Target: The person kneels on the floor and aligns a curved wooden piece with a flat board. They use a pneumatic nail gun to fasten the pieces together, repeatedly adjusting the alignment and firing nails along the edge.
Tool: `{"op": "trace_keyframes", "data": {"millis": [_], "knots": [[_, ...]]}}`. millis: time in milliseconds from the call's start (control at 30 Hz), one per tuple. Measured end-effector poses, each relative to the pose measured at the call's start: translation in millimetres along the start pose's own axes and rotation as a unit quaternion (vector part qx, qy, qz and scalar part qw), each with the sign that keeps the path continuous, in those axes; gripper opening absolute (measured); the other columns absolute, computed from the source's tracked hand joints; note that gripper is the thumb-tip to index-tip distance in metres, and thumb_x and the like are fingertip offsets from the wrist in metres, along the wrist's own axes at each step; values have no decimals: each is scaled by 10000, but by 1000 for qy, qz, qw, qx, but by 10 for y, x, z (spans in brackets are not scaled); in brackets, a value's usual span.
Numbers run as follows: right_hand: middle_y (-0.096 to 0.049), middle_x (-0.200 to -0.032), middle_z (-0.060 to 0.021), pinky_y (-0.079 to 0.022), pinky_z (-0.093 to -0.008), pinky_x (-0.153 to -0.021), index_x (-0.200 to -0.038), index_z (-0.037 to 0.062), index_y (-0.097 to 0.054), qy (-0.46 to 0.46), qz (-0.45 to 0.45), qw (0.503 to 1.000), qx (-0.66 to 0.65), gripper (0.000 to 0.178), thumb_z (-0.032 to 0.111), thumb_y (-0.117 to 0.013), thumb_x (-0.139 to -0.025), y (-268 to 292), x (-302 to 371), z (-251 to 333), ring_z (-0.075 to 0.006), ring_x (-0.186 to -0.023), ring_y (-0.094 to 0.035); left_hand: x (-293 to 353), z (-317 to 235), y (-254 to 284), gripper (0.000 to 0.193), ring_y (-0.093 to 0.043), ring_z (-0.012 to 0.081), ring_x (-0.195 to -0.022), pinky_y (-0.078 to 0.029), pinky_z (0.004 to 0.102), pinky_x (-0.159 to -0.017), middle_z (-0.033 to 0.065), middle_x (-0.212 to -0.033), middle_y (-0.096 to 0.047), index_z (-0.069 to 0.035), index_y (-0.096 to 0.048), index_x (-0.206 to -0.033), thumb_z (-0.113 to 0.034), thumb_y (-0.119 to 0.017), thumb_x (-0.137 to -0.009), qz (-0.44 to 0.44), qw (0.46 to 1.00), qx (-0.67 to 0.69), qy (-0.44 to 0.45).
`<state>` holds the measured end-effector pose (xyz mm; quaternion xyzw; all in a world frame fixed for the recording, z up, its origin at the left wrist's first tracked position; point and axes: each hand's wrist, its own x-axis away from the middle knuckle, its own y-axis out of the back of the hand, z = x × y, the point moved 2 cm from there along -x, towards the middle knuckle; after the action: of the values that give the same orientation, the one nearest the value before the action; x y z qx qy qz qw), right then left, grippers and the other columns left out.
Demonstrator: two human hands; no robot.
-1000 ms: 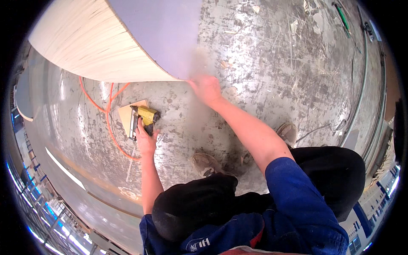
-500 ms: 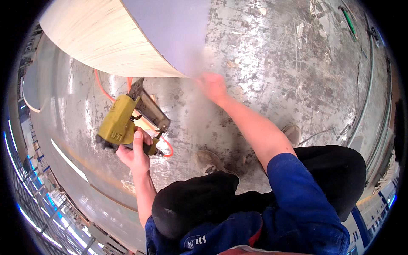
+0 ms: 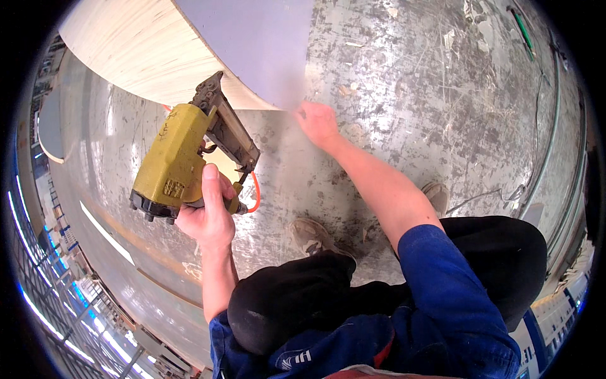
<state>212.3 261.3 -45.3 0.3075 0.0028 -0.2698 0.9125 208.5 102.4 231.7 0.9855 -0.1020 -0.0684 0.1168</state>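
My left hand [image 3: 207,215] grips a yellow pneumatic nail gun [image 3: 180,158] by its handle, raised off the floor, its dark nose pointing up toward the panels. An orange air hose [image 3: 255,192] loops from its base. My right hand [image 3: 317,121] reaches forward and holds the lower corner of a grey panel [image 3: 252,44]. A pale wooden board [image 3: 136,50] with a curved edge lies to the left of the grey panel, partly under it.
I crouch on a worn, scratched metal floor [image 3: 410,82]; my shoes [image 3: 312,235] and dark trousers show below. A green tool [image 3: 522,25] lies at the far upper right. Cables [image 3: 549,145] run along the right side.
My left hand picked the nail gun up from the floor and lifted it toward the camera. My right hand stayed at the grey panel's corner.
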Motion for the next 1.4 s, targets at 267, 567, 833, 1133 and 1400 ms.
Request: {"op": "trace_keyframes", "data": {"millis": [267, 567, 833, 1133, 1400], "knots": [[-690, -722, -109, -541, -418, -631, -786, 78, -665, -16, 5, 1000, -6, 233, 275, -761, -865, 3, -9, 10, -302, -667, -675, -9, 24, -10, 308, -473, 100, -525, -407, 248, -497, 22, -664, -528, 83, -549, -1258, -81, -587, -999, -10, 999, -39, -10], [-680, -704, -115, -540, -417, -616, -782, 82, -669, -10, -9, 1000, -18, 230, 277, -769, -852, -14, -8, 2, -308, -654, -672, -4, 41, -5, 341, -469, 108, -528, -415, 257, -494, 20, -646, -501, 101, -520, -1286, -75, -583, -1002, -7, 999, -34, -12], [-664, -688, -112, -516, -431, -603, -786, 80, -657, 49, -23, 999, -4, 223, 263, -771, -844, -35, -8, -47, -317, -656, -656, 51, -3, -58, 291, -491, 99, -521, -404, 243, -519, 26, -627, -542, 91, -548, -1257, -61, -568, -1010, -3, 995, -96, -33], [-678, -708, -110, -519, -434, -612, -770, 78, -652, 23, -20, 999, -40, 208, 229, -780, -831, -59, -18, -47, -315, -670, -661, 86, -5, -80, 264, -498, 95, -528, -416, 247, -524, 21, -629, -542, 74, -564, -1241, -62, -572, -1015, -6, 996, -87, -2], [-684, -711, -110, -535, -436, -618, -802, 80, -687, -5, -5, 999, -35, 197, 251, -776, -839, -44, -19, -27, -323, -676, -671, 83, 28, -82, 265, -500, 88, -529, -414, 240, -515, 22, -669, -553, 58, -551, -1248, -42, -568, -1003, -8, 998, -59, 6]]}}
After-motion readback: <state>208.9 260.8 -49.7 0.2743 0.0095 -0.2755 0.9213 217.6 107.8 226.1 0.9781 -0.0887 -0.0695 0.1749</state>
